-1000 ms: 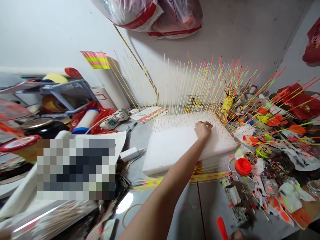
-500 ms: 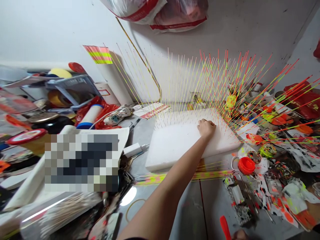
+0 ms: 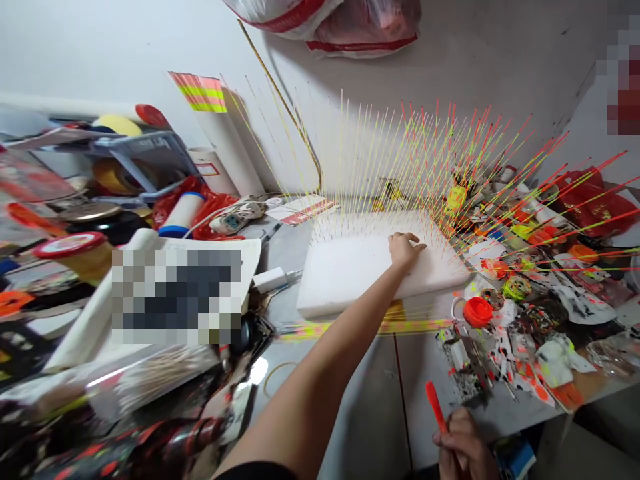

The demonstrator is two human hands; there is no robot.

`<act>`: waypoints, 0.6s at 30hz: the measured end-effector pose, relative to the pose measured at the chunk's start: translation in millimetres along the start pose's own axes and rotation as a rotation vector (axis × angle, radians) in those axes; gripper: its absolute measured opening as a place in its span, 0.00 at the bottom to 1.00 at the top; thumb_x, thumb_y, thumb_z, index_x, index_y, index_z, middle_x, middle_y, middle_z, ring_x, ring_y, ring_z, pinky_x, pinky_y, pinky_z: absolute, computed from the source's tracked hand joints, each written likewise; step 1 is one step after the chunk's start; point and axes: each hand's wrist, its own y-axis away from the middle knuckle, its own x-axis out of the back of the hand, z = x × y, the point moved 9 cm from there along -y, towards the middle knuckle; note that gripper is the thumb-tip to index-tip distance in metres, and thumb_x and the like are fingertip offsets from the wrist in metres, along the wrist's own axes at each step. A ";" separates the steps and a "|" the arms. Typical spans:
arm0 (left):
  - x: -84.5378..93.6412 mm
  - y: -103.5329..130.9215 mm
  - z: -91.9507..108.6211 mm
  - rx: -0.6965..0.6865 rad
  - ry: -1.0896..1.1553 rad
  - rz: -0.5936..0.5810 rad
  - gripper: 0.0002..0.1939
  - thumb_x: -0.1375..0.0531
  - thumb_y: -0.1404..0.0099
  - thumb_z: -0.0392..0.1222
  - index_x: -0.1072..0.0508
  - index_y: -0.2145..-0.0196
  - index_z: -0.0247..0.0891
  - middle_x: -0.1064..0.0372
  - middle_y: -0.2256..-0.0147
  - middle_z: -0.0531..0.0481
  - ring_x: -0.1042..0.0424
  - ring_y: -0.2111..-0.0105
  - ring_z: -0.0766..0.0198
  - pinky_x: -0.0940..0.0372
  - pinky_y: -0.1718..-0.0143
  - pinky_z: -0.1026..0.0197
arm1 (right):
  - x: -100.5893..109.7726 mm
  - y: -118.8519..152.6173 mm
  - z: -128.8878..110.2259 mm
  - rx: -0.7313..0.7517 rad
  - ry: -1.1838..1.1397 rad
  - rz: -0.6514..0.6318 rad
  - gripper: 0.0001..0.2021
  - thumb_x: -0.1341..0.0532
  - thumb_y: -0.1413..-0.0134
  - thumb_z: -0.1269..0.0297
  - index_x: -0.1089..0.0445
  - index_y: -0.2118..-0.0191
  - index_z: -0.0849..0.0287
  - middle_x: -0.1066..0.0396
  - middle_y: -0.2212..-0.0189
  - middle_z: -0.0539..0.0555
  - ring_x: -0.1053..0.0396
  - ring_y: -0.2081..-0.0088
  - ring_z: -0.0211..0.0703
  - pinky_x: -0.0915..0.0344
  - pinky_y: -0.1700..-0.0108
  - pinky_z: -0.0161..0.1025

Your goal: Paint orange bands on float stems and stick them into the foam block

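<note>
My left hand [image 3: 405, 249] rests over the top of a white foam block [image 3: 345, 273], its fingers curled and the thumb apart; no object shows in it. Many thin yellow-green and red-tipped sticks [image 3: 370, 160] stand in the block's back and right parts, fanning outward. At the bottom right, my right hand [image 3: 465, 443] is closed around an orange-red tool [image 3: 435, 403], which points up and to the left. A row of striped sticks [image 3: 420, 327] lies along the block's front edge.
An open red paint jar [image 3: 478, 311] and paint-stained scraps [image 3: 557, 360] crowd the right side. On the left are a clear pack of cotton swabs [image 3: 160, 377], a red-lidded jar [image 3: 70, 245] and a power strip [image 3: 237, 220]. Bags [image 3: 365, 27] hang above.
The view has shifted slightly. My right hand with the orange-red tool has come up further into view. My left hand's thumb and fingers have spread slightly over the block.
</note>
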 end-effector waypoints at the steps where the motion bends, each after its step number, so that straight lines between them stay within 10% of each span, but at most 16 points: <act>1: 7.3 13.1 -1.4 -0.015 -0.011 0.007 0.11 0.37 0.36 0.47 0.23 0.57 0.42 0.31 0.51 0.42 0.36 0.46 0.51 0.38 0.49 0.54 | 1.0 -1.8 -0.5 0.015 -0.016 0.026 0.09 0.43 0.36 0.74 0.32 0.55 0.53 0.32 0.75 0.49 0.35 0.75 0.41 0.34 0.72 0.39; 10: 67.3 178.3 -61.7 -0.225 -0.222 -0.131 0.10 0.36 0.38 0.40 0.24 0.58 0.44 0.26 0.56 0.45 0.31 0.51 0.53 0.40 0.49 0.53 | 27.6 -3.1 16.3 -0.288 -0.135 0.075 0.02 0.39 0.38 0.65 0.33 0.61 0.52 0.30 0.73 0.49 0.29 0.72 0.42 0.29 0.70 0.38; 18: 102.6 183.8 -128.1 -0.150 -0.347 -0.075 0.13 0.48 0.32 0.41 0.24 0.64 0.41 0.26 0.59 0.40 0.30 0.52 0.47 0.37 0.56 0.48 | 116.8 -51.7 67.8 -0.450 0.181 0.249 0.14 0.31 0.45 0.53 0.27 0.62 0.58 0.23 0.71 0.55 0.25 0.73 0.44 0.28 0.69 0.39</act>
